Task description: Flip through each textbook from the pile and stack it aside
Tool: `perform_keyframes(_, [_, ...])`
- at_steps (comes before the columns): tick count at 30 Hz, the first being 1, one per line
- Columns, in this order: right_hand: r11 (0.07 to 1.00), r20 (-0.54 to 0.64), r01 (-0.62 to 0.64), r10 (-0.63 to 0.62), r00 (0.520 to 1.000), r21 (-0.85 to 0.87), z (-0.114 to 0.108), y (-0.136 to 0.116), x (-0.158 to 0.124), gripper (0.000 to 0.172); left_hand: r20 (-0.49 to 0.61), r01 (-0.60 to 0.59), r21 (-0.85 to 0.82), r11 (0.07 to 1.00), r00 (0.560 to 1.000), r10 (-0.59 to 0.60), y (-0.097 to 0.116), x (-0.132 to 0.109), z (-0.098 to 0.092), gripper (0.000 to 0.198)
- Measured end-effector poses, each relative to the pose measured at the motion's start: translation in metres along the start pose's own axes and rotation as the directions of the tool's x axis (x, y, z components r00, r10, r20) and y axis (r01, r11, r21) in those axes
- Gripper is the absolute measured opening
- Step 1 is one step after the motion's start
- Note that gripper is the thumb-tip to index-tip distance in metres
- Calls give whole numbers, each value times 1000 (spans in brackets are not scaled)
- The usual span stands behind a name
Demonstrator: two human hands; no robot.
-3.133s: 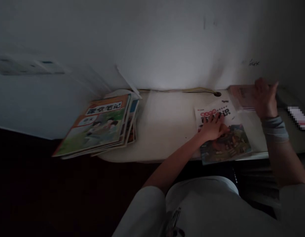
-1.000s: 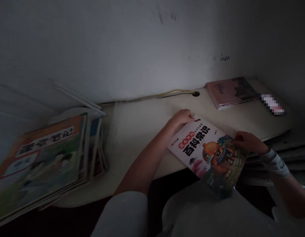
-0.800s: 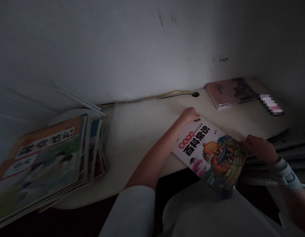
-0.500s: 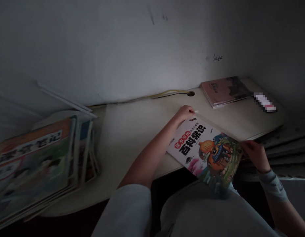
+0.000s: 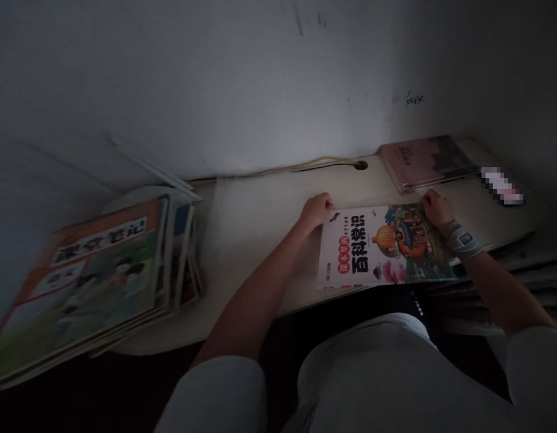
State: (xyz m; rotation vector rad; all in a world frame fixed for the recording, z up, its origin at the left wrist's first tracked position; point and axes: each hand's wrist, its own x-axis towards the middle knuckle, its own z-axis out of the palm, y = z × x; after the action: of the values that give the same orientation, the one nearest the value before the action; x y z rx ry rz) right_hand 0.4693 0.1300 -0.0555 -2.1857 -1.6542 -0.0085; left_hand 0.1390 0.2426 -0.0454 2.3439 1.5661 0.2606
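Observation:
A thin paperback book (image 5: 373,252) with a pale cover, black and red Chinese lettering and a colourful cartoon house lies turned sideways at the desk's front edge. My left hand (image 5: 317,210) is closed at its upper left corner. At the upper right corner, my right hand (image 5: 436,207) is closed on the book's edge, with a grey band on the wrist. The fingertips of both hands are largely hidden. A faint see-through patch borders the book's left side; I cannot tell what it is.
On the left of the pale desk (image 5: 246,240) stands a pile of books (image 5: 107,270), overlapping its edge. Pinkish books (image 5: 427,159) lie at the back right, beside a blurred-out phone-like object (image 5: 503,185). A yellow cable (image 5: 321,160) runs along the wall to a desk hole (image 5: 361,165).
The book has turned from a slant to nearly square with the desk and come down onto it. My right hand has moved up and away from me; my view has shifted slightly left.

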Motion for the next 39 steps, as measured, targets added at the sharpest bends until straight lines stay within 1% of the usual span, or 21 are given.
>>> perform_keyframes(5, [999, -30, 41, -40, 999, 30, 7, -3, 4, 22, -10, 34, 20, 999, 999, -34, -2, -7, -3, 14])
perform_keyframes(8, [996, -81, 61, -55, 995, 69, 12, -5, 9, 23, -25, 34, 22, 999, 999, -34, -2, -8, -8, 16])
perform_keyframes(11, [992, -155, 74, -57, 986, 101, 19, -13, 18, 26, -76, 66, 45, 997, 995, -63, -4, -7, -12, 21])
perform_keyframes(13, [989, -170, 90, -70, 983, 115, 23, -20, 25, 27, -114, 88, 86, 992, 990, -78, -4, -10, -14, 23])
perform_keyframes(15, [987, -163, 103, -82, 983, 127, 25, -24, 28, 28, -171, 72, 148, 986, 984, -46, 0, -21, -13, 30])
perform_keyframes(17, [986, -140, 110, -93, 986, 123, 25, -25, 29, 28, -228, 0, 205, 979, 972, 48, 12, -39, -9, 41])
perform_keyframes(18, [988, -123, 112, -98, 988, 110, 25, -25, 28, 29, -235, -54, 227, 973, 966, 108, 20, -51, -6, 44])
perform_keyframes(19, [990, -103, 113, -103, 989, 88, 24, -25, 27, 29, -214, -112, 239, 964, 963, 165, 30, -63, -1, 46])
perform_keyframes(20, [992, -81, 115, -110, 991, 57, 23, -25, 26, 28, -164, -170, 246, 954, 963, 214, 39, -76, 4, 48])
perform_keyframes(22, [992, -42, 126, -127, 991, -22, 24, -26, 24, 28, -31, -275, 243, 930, 956, 290, 58, -101, 17, 55])
perform_keyframes(23, [989, -28, 133, -134, 991, -59, 24, -27, 23, 29, 31, -318, 236, 918, 947, 319, 66, -111, 23, 60])
perform_keyframes(25, [984, -8, 142, -144, 990, -108, 27, -27, 24, 30, 95, -367, 228, 902, 930, 355, 77, -125, 35, 68])
perform_keyframes(29, [981, 20, 146, -145, 989, -131, 21, -28, 30, 32, 59, -366, 226, 903, 930, 363, 82, -131, 47, 73])
perform_keyframes(31, [978, 26, 159, -157, 987, -138, 8, -34, 27, 34, 37, -357, 220, 908, 933, 358, 81, -129, 48, 74])
perform_keyframes(33, [962, -26, 222, -229, 973, -156, -7, -48, 14, 38, 27, -356, 214, 910, 933, 358, 81, -127, 48, 73])
perform_keyframes(34, [942, -51, 294, -306, 951, -164, -12, -57, 3, 42, 30, -355, 213, 910, 934, 357, 81, -127, 48, 73])
perform_keyframes(35, [904, -66, 393, -408, 911, -166, -16, -67, -11, 46, 36, -355, 215, 910, 934, 355, 82, -126, 47, 72])
perform_keyframes(36, [840, -28, 524, -532, 846, -140, -17, -77, -27, 48, 46, -356, 219, 909, 934, 354, 82, -126, 47, 70])
perform_keyframes(37, [745, 58, 662, -660, 749, -81, -15, -86, -44, 52, 66, -363, 224, 905, 932, 357, 83, -125, 46, 68])
perform_keyframes(38, [656, 136, 754, -746, 652, -15, -11, -93, -60, 58, 93, -378, 229, 897, 926, 366, 82, -124, 45, 67])
perform_keyframes(39, [611, 194, 791, -781, 594, 36, -6, -97, -73, 65, 121, -395, 232, 889, 919, 376, 81, -123, 44, 66])
